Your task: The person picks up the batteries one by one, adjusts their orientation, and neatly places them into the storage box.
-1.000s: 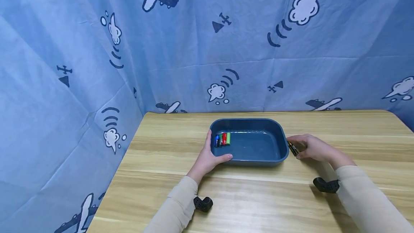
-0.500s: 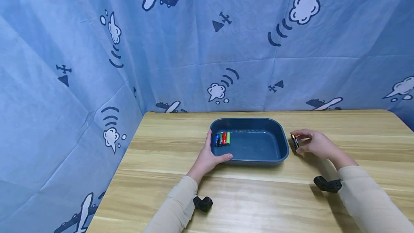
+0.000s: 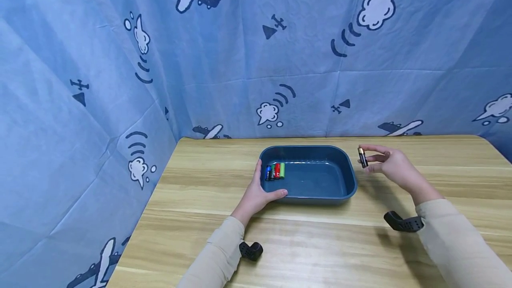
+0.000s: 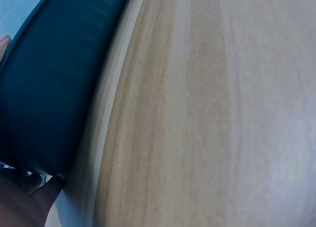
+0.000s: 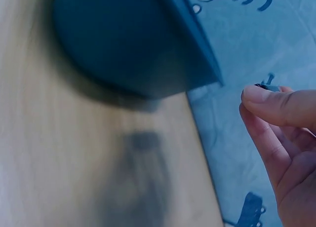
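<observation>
A dark blue rectangular tub (image 3: 312, 200) sits on the table. My left hand (image 3: 258, 195) grips its left end, thumb over the near rim and fingers along the outer left wall. Inside, at the left, several batteries (image 3: 277, 171) lie side by side, in blue, dark green, red and light green. Just beyond the tub's right end, my right hand (image 3: 394, 166) pinches a black battery (image 3: 363, 158) with a copper-coloured end between fingertips and thumb, raised over the table. In the right wrist view the thumb hides most of that battery (image 5: 261, 86).
The wooden table (image 3: 320, 243) reaches back to a blue curtain (image 3: 240, 57) printed with planes and clouds, which also hangs along the left side. A black wrist device (image 3: 251, 251) shows at the left cuff, another device (image 3: 403, 222) at the right.
My right hand has lifted the black battery from beside the tub's right end, raising it up and away and turning it more upright. The left hand and the tub stay put.
</observation>
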Demonstrator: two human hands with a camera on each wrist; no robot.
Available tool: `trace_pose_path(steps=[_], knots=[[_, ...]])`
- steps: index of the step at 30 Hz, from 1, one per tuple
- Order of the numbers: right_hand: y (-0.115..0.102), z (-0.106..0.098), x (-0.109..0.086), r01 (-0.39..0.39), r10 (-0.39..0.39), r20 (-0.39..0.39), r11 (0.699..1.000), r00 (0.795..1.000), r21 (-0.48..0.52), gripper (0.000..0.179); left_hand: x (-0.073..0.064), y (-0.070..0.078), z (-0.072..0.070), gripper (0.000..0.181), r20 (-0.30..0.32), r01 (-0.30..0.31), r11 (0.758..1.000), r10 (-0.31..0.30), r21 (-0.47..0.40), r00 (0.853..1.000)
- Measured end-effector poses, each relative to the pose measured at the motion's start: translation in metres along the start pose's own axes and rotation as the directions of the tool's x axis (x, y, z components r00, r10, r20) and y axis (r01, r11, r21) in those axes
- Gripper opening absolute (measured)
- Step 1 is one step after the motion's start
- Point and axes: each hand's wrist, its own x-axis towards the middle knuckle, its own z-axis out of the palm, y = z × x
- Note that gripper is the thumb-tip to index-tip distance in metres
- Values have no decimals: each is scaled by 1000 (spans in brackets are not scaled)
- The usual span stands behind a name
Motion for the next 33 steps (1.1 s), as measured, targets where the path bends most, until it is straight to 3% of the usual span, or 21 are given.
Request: trace_pose_path(steps=[12, 33], knots=[[-32, 8, 7, -48, 48, -20, 999, 999, 11, 76, 2, -2, 0, 109, 1, -9, 1000, 9, 4, 1000], [-51, 26, 14, -47, 48, -7, 993, 999, 108, 71, 1, -2, 0, 109, -1, -13, 1000, 13, 1, 1000]])
